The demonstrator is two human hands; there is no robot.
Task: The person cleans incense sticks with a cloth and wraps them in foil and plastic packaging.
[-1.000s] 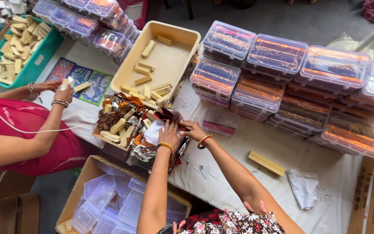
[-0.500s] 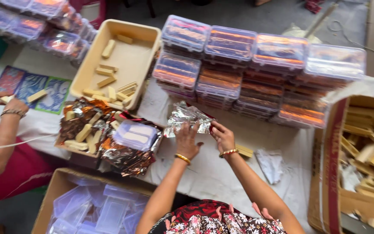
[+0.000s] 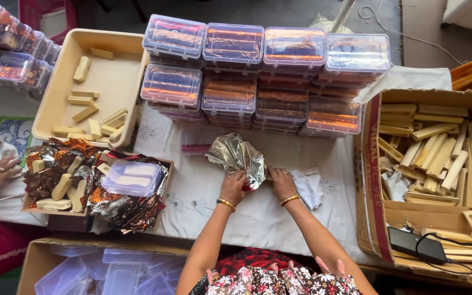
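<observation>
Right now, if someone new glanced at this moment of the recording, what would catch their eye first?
The crinkled silver foil sheet at the centre of the white cloth, pinched by the left hand and right hand. Behind it stand stacked clear lidded boxes with orange-brown contents. On the right an open cardboard box is piled with pale bars, and on the left a low tray holds more bars amid coppery foil.

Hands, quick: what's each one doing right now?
Left hand: closed, pinching the crumpled silver foil sheet.
Right hand: fingers curled at the foil's lower edge; firm grip cannot be told.
</observation>
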